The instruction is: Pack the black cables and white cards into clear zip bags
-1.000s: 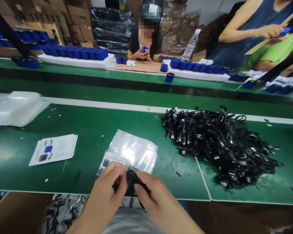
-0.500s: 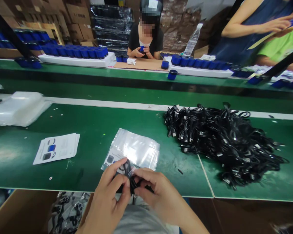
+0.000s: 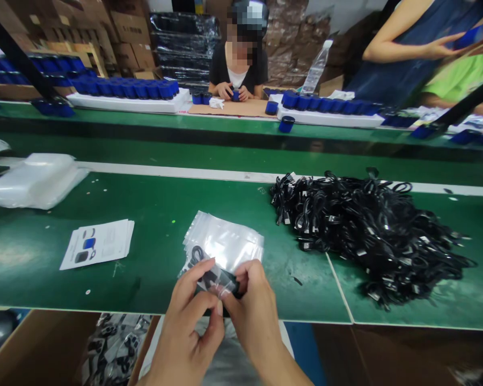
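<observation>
My left hand (image 3: 193, 316) and my right hand (image 3: 249, 305) meet at the near edge of the green table (image 3: 153, 203). Both pinch a small clear plastic bag (image 3: 209, 276) with a coiled black cable inside it. The bag lies over a stack of empty clear bags (image 3: 229, 241). To the right spreads a big heap of black cables (image 3: 370, 230). A stack of printed leaflets (image 3: 99, 242) rests to the left.
A pile of white plastic bags (image 3: 32, 179) sits at far left. A cardboard box with packed bags (image 3: 112, 348) stands under the table edge. Across a green conveyor (image 3: 225, 153), other people handle blue cylinders on white trays (image 3: 124, 102).
The cable has gone from between my fingers into the clear bag. Both hands have shifted slightly forward and now pinch the bag's near edge.
</observation>
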`<state>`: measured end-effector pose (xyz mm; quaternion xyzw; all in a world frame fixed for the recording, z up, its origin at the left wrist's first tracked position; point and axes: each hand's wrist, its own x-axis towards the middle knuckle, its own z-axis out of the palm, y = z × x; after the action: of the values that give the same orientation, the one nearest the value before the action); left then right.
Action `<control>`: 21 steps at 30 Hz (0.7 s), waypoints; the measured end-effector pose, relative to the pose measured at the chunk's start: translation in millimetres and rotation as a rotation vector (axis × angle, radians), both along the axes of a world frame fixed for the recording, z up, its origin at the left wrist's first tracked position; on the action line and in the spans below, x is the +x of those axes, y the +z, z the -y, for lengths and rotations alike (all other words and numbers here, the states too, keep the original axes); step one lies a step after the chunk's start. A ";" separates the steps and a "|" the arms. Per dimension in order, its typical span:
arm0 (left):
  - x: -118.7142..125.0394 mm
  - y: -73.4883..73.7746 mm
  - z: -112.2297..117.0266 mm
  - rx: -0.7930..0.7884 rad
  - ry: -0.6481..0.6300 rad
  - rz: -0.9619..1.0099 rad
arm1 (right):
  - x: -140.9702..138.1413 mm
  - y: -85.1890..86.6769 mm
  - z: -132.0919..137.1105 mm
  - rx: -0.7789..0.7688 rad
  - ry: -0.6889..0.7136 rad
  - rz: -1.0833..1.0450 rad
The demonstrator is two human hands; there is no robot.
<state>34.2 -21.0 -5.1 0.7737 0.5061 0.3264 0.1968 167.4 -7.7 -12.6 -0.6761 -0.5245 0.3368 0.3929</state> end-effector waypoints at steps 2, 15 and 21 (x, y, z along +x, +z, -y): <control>1.9 2.9 1.2 0.028 -0.013 0.010 | -0.4 2.1 -2.8 -0.028 0.097 -0.024; -21.2 29.4 -38.0 -0.575 0.066 0.021 | 26.0 21.4 -6.4 0.002 0.417 -0.311; -21.8 21.2 -33.0 -0.541 0.100 0.205 | 30.3 15.0 1.0 -0.183 0.316 -0.263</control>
<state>12.4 12.0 16.1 0.6301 0.5897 0.2656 0.4297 197.7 -8.7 2.4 -0.5686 -0.5355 0.5256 0.3373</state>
